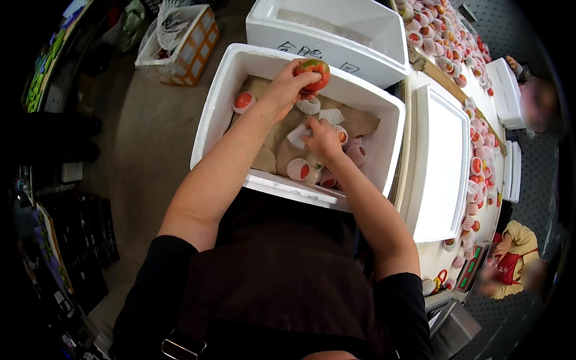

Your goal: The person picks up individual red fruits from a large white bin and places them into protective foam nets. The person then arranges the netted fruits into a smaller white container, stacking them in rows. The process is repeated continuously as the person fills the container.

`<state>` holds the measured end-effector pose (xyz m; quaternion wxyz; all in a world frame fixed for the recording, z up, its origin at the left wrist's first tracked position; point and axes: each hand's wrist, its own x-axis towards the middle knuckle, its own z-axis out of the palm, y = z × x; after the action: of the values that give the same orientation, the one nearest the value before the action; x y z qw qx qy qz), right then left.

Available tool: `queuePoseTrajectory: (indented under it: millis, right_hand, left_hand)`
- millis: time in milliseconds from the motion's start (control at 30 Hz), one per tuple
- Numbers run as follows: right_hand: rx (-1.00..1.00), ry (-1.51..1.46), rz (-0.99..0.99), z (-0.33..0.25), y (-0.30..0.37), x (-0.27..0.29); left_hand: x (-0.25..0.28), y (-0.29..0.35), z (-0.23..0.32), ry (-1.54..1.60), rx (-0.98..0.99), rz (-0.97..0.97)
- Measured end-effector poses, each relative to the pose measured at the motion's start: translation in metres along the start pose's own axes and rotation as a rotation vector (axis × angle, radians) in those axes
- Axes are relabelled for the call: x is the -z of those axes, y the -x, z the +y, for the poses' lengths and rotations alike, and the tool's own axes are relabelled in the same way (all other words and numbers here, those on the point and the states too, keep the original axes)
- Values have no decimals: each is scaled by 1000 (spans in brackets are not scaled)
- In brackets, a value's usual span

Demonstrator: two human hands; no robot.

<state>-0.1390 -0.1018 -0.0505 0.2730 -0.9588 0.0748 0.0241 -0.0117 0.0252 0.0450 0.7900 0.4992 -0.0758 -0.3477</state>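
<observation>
In my left hand, closed around it, is a bare red-green tomato, raised over the far side of a white foam box. My right hand reaches down inside that box, its fingers closed on a white foam net sleeve; its fingertips are partly hidden. Brown paper lines the bottom. Around my hands lie several tomatoes in foam nets, one netted tomato by the left wall and another netted tomato at the near side. A loose white net lies beyond my right hand.
Another white foam box stands just beyond. On the right, a white lid lies on a table beside many netted tomatoes, with a scale nearby. A carton sits on the floor, far left. Other people are at the right.
</observation>
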Motion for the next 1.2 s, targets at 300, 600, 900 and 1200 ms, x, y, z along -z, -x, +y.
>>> queuePoseTrajectory:
  millis: [300, 600, 900, 1200]
  right_hand:
    - [-311, -777, 59, -15, -15, 47]
    - [-251, -1305, 236, -16, -18, 81]
    - [-160, -1928, 131, -20, -14, 102]
    - [-148, -1706, -525, -14, -6, 105]
  left_hand:
    - [4, -1, 2, -17, -24, -42]
    - [-9, 8, -3, 91, 183, -373]
    - [-3, 3, -1, 325, 207, -280]
    - [3, 0, 4, 252, 171, -300]
